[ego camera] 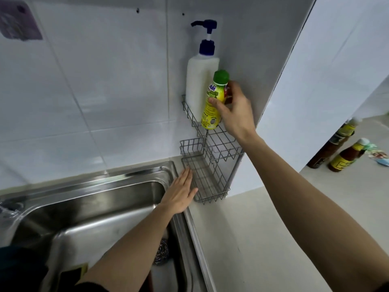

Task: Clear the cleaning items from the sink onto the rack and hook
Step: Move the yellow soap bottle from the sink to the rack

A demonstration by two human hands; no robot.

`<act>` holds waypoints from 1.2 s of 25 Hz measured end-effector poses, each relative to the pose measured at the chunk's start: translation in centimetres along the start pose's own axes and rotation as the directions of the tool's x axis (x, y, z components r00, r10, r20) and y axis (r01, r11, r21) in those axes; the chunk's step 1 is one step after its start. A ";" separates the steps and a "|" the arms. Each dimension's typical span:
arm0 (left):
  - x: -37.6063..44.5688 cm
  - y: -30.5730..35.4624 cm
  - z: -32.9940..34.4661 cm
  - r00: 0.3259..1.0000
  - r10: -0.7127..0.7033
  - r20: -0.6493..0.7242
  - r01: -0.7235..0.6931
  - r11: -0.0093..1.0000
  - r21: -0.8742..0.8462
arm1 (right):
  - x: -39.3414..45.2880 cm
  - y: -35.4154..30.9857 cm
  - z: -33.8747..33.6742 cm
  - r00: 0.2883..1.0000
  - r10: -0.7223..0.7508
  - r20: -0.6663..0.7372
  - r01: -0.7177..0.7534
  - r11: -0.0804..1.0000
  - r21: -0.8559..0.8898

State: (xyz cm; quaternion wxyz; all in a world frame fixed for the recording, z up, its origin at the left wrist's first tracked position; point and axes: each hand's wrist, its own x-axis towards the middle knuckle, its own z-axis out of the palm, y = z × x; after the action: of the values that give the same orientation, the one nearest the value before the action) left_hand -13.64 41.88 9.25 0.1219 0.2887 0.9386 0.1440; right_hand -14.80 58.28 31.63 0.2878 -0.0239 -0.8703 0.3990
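My right hand (233,110) grips a yellow bottle with a green cap (213,100), holding it at the top shelf of the wire rack (221,144) in the wall corner. A white pump bottle with a blue pump (202,81) stands on that top shelf, just left of the yellow bottle. My left hand (181,194) lies flat and open on the steel sink's rim (117,178), touching the rack's lowest basket. In the sink basin, a metal scourer (162,251) and a yellow-edged sponge (81,268) show beside my left forearm, partly hidden.
Three sauce bottles (341,150) and a small packet (379,154) stand on the counter at the right, beyond the wall edge. A purple adhesive pad (19,22) sticks to the tiles at top left. Pale countertop (252,239) runs along the sink's right side.
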 end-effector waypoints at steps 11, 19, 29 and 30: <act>0.9 -0.8 0.0 0.998 0.058 -0.007 -0.058 0.998 0.004 | 1.3 1.4 1.7 0.993 0.091 0.077 -0.095 0.994 0.050; 1.0 -1.1 -0.3 0.998 0.066 0.008 -0.066 0.997 0.049 | 0.4 2.0 2.0 0.983 0.121 0.134 -0.103 0.985 -0.140; 0.9 -0.9 -0.6 0.999 0.048 0.004 -0.048 0.998 0.049 | 0.5 2.7 2.4 0.981 0.107 0.160 -0.089 0.990 -0.113; 0.9 -0.9 -0.6 0.999 0.046 0.007 -0.047 0.998 0.052 | 0.6 2.8 2.4 0.981 0.109 0.161 -0.092 0.990 -0.104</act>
State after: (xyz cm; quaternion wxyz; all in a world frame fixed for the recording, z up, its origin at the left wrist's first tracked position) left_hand -14.96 41.57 9.37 0.1136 0.3140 0.9348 0.1214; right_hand -17.06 58.65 28.66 0.1923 -0.0485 -0.9071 0.3712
